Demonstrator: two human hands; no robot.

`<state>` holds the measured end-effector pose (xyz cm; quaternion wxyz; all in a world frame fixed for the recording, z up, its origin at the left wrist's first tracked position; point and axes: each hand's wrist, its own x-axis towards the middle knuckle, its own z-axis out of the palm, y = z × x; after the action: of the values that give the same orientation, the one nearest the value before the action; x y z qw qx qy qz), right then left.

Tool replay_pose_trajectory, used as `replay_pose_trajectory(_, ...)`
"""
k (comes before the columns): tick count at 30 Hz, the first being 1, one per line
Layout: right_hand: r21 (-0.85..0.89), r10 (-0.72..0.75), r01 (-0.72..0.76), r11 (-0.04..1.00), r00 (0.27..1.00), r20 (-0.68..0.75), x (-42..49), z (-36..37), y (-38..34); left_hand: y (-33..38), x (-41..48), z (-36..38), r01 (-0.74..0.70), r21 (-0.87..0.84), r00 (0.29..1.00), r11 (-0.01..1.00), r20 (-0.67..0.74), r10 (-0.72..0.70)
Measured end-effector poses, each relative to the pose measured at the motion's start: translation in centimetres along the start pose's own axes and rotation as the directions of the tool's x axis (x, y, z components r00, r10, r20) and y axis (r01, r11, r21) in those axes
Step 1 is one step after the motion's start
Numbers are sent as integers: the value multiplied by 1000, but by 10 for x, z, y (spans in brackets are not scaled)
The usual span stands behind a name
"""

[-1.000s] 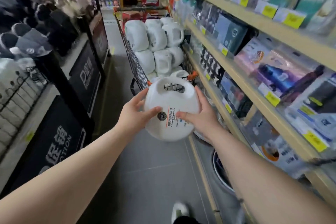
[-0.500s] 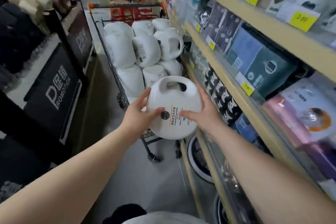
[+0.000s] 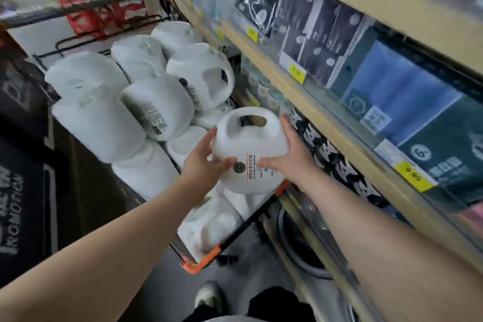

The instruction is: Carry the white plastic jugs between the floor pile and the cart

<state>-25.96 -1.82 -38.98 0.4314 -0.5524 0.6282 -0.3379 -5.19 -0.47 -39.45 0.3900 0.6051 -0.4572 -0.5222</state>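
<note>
A person's left hand (image 3: pixel 202 165) and right hand (image 3: pixel 292 157) grasp a white jug (image 3: pixel 249 150) by its sides at the center of the frame, above a cart (image 3: pixel 201 263) piled with similar jugs. Wooden shelves (image 3: pixel 337 123) with yellow price tags run along the right.
</note>
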Motion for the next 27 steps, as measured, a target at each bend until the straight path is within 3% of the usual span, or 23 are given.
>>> replay_pose_trajectory(4,-56,55,-56,997,998,-17,42,2,18,-4,53,13,30,81,999,996,31,-33)
replay_pose_trajectory(9,65,-23,19,998,998,53,70,14,38,-12,89,21,54,325,998,944,5,-59)
replay_pose_trajectory(15,-167,18,3,986,992,121,90,14,35,-15,91,8,58,539,998,840,-43,-41)
replay_pose_trajectory(20,-149,58,-37,988,988,143,86,16,30,-12,83,4,8,609,998,793,-57,33)
replay_pose_trajectory(22,-152,80,-62,986,990,114,80,13,23,-8,80,1,-5,607,999,794,-39,36)
replay_pose_trajectory(27,-166,25,-45,985,993,-116,32,12,-2,7,63,-7,-127,535,992,835,74,104)
